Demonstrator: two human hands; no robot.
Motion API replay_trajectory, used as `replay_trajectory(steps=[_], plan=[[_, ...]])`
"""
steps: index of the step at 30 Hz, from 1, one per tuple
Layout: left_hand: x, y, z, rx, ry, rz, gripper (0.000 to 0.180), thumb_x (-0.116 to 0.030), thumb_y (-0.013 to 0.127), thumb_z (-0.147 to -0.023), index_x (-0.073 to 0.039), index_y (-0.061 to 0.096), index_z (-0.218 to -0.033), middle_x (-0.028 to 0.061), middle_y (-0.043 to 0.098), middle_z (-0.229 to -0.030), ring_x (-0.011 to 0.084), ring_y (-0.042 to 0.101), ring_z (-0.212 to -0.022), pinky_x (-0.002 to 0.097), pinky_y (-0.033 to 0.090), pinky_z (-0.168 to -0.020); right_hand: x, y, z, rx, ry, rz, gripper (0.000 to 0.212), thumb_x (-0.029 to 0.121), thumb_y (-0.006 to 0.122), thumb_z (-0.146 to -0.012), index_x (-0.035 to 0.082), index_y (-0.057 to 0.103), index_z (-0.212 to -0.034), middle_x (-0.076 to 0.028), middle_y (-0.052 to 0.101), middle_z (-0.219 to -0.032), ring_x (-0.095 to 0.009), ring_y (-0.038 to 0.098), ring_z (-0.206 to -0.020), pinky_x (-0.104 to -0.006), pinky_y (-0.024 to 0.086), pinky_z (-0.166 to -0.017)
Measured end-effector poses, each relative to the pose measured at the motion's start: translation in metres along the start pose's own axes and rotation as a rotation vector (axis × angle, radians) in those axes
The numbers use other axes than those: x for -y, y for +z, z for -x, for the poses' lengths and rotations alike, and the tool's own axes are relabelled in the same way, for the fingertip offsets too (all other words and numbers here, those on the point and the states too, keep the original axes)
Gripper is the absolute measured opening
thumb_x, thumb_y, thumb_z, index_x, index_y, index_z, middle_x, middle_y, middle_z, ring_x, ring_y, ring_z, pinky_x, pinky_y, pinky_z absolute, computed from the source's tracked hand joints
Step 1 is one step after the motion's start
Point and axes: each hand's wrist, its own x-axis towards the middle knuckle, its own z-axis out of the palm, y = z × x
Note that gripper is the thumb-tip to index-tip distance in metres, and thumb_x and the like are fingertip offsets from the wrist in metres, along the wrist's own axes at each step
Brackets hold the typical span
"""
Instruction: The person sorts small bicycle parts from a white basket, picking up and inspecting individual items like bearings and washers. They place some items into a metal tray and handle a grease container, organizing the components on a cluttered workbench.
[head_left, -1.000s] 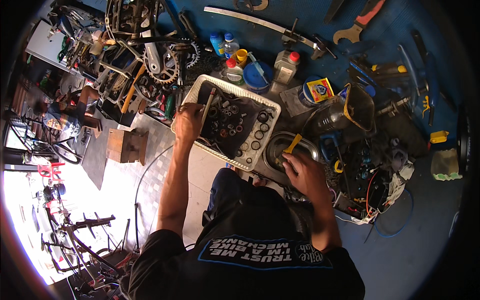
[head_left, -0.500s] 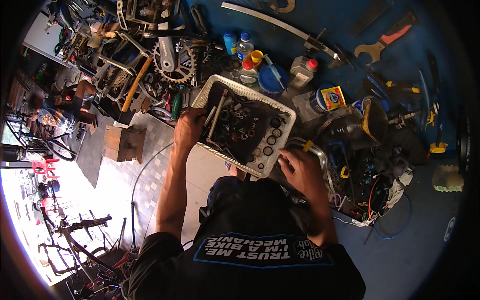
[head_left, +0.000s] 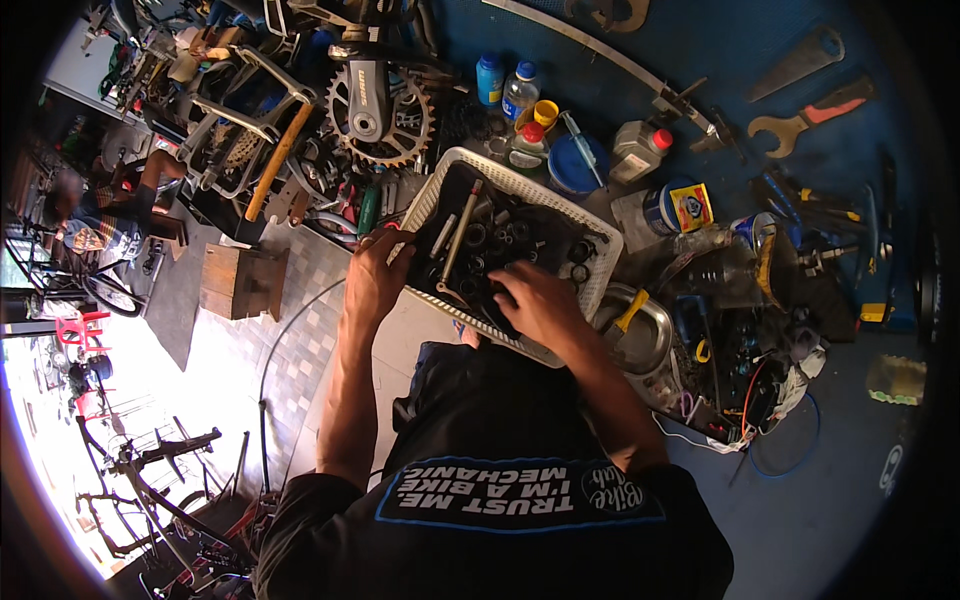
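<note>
A cream plastic basket [head_left: 608, 240] sits in front of me, lined with a dark cloth. On the cloth lie a long thin metal axle [head_left: 460, 232], a shorter rod and several small rings and bearings. Black rings [head_left: 580, 272] rest toward the basket's right end. My left hand [head_left: 376, 270] is closed on the basket's left rim. My right hand [head_left: 545, 308] is down inside the basket, its fingers bent among the small parts near the cloth's middle. Whatever lies under those fingertips is hidden.
Beyond the basket stand bottles, a blue-lidded tub [head_left: 578, 162] and a grey can [head_left: 640, 150]. A crankset [head_left: 370, 115] and a wooden-handled hammer [head_left: 278, 165] are at left. Right of the basket is a metal bowl [head_left: 640, 345] with a yellow-handled brush. A person sits far left.
My right hand has moved left from beside the basket's right end into it, over the parts. My left hand stays at the rim. The view has shifted slightly.
</note>
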Motion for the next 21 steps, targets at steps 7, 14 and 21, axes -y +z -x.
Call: replay_trajectory(steps=[7, 14, 21], plan=[[-0.005, -0.002, 0.007, -0.052, -0.064, 0.084, 0.020, -0.010, 0.076, -0.094, -0.004, 0.077, -0.113, 0.0191, 0.076, -0.111, 0.0414, 0.072, -0.104, 0.0471, 0.056, -0.093, -0.002, 0.052, -0.025, 0.200, -0.027, 0.079, 0.041, 0.018, 0.074, -0.094, 0.004, 0.063, -0.131, -0.016, 0.063, -0.120, -0.035, 0.072, -0.102, -0.0476, 0.063, -0.081], [-0.002, 0.002, 0.019, -0.055, -0.065, -0.138, 0.025, -0.012, 0.081, -0.089, -0.010, 0.079, -0.114, 0.0139, 0.068, -0.135, 0.0393, 0.055, -0.135, 0.0505, 0.045, -0.111, -0.008, 0.049, -0.033, 0.262, -0.025, 0.084, 0.043, 0.022, 0.076, -0.094, 0.006, 0.061, -0.132, -0.014, 0.063, -0.120, -0.034, 0.072, -0.105, -0.0472, 0.063, -0.081], [-0.018, 0.011, 0.012, -0.015, -0.040, -0.319, 0.030, -0.014, 0.082, -0.086, -0.012, 0.079, -0.115, 0.0123, 0.058, -0.149, 0.0415, 0.042, -0.146, 0.0581, 0.033, -0.120, -0.015, 0.039, -0.027, 0.276, -0.058, 0.069, 0.043, 0.027, 0.076, -0.095, 0.009, 0.062, -0.132, -0.013, 0.064, -0.118, -0.032, 0.072, -0.105, -0.0465, 0.063, -0.082]])
